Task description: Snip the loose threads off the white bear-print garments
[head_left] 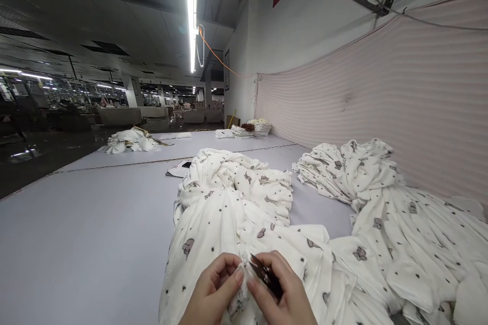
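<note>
My left hand [215, 287] pinches a bit of white printed fabric at the bottom centre. The fabric belongs to a white garment [236, 213] with small dark hearts and bear-like prints, lying in a heap on the grey table [87, 233]. My right hand [282, 292] is closed round small dark thread snips [265, 275], whose tips point at the pinched fabric between my thumbs. Both hands touch the cloth close together.
A second heap of the same printed garments [381, 198] lies to the right along a pink striped wall cloth [381, 91]. Farther back are a crumpled white pile [129, 141], folded stacks [255, 128] and a paper with a dark object [179, 167].
</note>
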